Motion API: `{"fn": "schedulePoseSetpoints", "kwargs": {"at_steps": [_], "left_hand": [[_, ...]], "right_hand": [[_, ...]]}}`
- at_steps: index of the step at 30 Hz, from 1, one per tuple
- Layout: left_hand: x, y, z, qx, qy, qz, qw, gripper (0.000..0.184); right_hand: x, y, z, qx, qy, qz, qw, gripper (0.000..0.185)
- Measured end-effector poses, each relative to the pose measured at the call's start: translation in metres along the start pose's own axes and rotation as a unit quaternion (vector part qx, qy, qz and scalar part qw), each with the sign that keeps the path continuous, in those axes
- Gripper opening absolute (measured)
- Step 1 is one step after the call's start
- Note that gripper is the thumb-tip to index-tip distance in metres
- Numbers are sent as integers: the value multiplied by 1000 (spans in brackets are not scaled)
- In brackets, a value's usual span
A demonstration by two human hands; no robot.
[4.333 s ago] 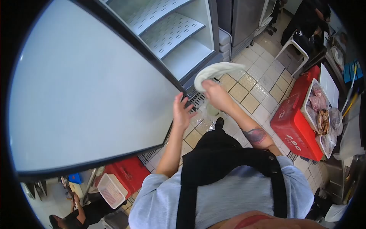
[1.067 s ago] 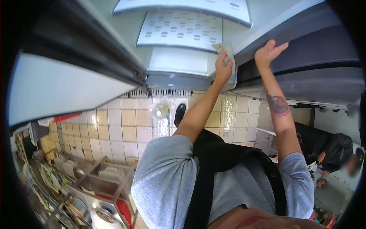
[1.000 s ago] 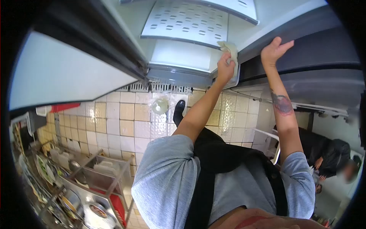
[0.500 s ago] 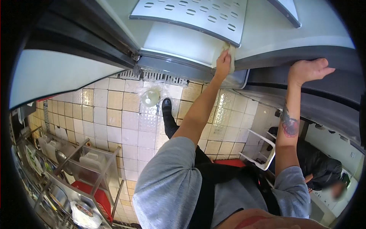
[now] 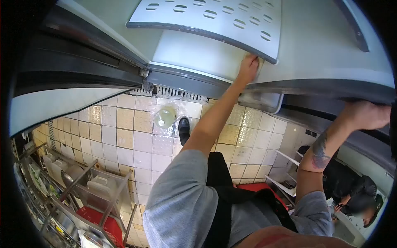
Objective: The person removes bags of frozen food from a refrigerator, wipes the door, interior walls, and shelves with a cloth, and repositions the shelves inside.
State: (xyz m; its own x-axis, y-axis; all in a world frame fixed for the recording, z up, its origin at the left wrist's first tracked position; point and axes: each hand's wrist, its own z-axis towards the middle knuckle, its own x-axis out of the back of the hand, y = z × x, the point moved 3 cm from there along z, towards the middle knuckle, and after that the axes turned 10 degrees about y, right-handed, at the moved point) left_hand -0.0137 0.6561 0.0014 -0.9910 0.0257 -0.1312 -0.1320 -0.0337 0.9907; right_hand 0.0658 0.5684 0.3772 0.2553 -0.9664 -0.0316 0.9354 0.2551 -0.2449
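Note:
My left hand (image 5: 249,69) reaches into a white-lined cabinet, below a perforated white shelf (image 5: 206,18). It is closed around a pale cloth (image 5: 259,68), of which only a sliver shows beside the fingers. The cloth is at the right end of the cabinet's pale bottom (image 5: 194,51), near its inner side wall. At the far right, my right hand (image 5: 368,115) is bent at the dark grey edge of the cabinet (image 5: 355,84), its fingers curled and partly lost at the picture's dark border.
A tub of yellowish liquid (image 5: 165,117) stands on the wet tiled floor (image 5: 136,142) near my shoe (image 5: 184,127). A metal rack (image 5: 111,194) with containers is at lower left. A person in dark clothing (image 5: 351,182) is at lower right, near a white stool (image 5: 285,184).
My left hand has moved slightly right and deeper under the shelf, hiding most of the cloth. My right hand has moved right and lower in view, its thumb no longer spread. The view has shifted.

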Motion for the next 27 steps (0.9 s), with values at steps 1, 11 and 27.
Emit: {"fn": "schedulePoseSetpoints", "kwargs": {"at_steps": [1,11,27], "left_hand": [[-14,-16,25,-123,41,23,991,31],[-81,-157,209,-179,-20,286,941,37],[38,-176,35,-227,-14,623,749,47]], "right_hand": [[-1,-8,2,4,-53,4,999,51],[-8,-13,-36,226,-4,-224,948,33],[-8,-17,-22,211,-44,-171,961,36]]}}
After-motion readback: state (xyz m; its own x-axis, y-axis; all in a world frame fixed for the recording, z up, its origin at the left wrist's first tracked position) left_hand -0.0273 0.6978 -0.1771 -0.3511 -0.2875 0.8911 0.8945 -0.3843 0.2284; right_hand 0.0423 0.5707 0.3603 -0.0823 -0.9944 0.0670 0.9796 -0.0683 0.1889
